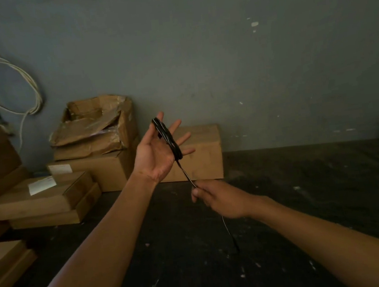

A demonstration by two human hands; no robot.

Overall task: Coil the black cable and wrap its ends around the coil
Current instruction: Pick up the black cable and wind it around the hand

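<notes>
The black cable (168, 137) is wound in several turns across the spread fingers of my left hand (156, 151), which is raised palm-up at the middle of the view. One strand runs taut from the coil's lower end down to my right hand (217, 198), which pinches it between thumb and fingers. A short free tail of the cable (231, 234) hangs below my right hand, ending above the dark floor.
Cardboard boxes (102, 126) are stacked against the grey wall at left and behind my left hand. Flat cartons (42, 198) lie at the left edge. A white cable loop (9, 85) hangs on the wall. Below is dark, speckled floor (305, 189).
</notes>
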